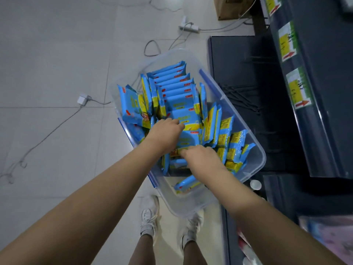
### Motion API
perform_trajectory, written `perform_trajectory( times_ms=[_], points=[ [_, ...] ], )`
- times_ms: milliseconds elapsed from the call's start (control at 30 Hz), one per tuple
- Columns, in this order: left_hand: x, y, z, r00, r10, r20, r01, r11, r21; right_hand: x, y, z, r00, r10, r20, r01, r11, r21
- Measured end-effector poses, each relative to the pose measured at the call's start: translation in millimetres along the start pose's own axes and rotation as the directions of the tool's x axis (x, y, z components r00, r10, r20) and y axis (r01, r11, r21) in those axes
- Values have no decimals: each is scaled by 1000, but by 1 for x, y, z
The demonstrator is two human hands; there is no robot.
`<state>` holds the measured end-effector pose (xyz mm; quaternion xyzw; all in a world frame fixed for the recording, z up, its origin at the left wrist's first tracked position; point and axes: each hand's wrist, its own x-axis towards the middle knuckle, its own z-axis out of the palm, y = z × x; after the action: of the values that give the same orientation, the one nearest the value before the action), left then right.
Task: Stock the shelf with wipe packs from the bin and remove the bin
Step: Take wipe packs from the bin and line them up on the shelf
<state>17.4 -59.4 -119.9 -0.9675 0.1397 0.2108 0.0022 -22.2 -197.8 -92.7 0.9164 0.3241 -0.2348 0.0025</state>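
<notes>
A clear plastic bin [256, 161] with blue handles sits on the floor beside the dark shelf [248, 88]. It holds several blue and yellow wipe packs [177, 88], most standing on edge in rows. Both my hands reach into the bin's middle. My left hand [168, 131] lies on the packs with its fingers curled down among them. My right hand [200, 157] is just below it, its fingers curled round a pack [186, 139] in the central row. The fingertips of both hands are hidden by the packs.
The lowest shelf board is dark and bare, with price tags [288, 43] on the rail above it. Cables, a power strip [189, 27] and a white adapter [82, 99] lie on the tiled floor to the left. My feet [150, 213] stand just before the bin.
</notes>
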Motion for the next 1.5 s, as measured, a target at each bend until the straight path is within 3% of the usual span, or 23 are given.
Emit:
perform_trajectory(
  times_ms=[100, 200, 267, 467, 667, 767, 900, 1033, 1200, 1500],
  points=[
    [21, 16, 11, 976, -123, 178, 89, 979, 185, -9, 9, -11, 999, -26, -29, 26, 1000, 17],
    [37, 34, 15, 959, -187, 213, 81, 902, 425, -14, 18, -20, 1000, -18, 10, 17, 998, 58],
    [40, 41, 18, 961, -156, 227, 32, 882, 471, -18, 20, -24, 998, -18, 52, 14, 997, 72],
    [43, 38, 22, 968, -112, 226, 38, 951, 307, -32, 12, -30, 998, -58, -6, 58, 998, 19],
    [45, 43, 27, 939, -110, 326, -1, 946, 325, -49, 10, -53, 997, -65, -52, 62, 997, -55],
    [31, 36, 17, 969, -65, 236, 12, 975, 221, -60, 13, -69, 999, 7, -54, -10, 998, -63],
    [3, 27, -50, 999, 46, 10, -47, 986, 162, -80, 15, -104, 988, 147, -41, -148, 988, -41],
    [-25, 17, -142, 978, 186, -92, -199, 966, -162, -108, 7, -163, 954, 282, -102, -272, 957, 105],
    [-60, 29, -255, 874, 429, -230, -474, 857, -202, -161, -10, -240, 878, 448, -168, -397, 878, 266],
    [-126, 124, -412, 495, 768, -406, -850, 525, -43, -310, -33, -325, 689, 685, -236, -586, 718, 376]
  ],
)
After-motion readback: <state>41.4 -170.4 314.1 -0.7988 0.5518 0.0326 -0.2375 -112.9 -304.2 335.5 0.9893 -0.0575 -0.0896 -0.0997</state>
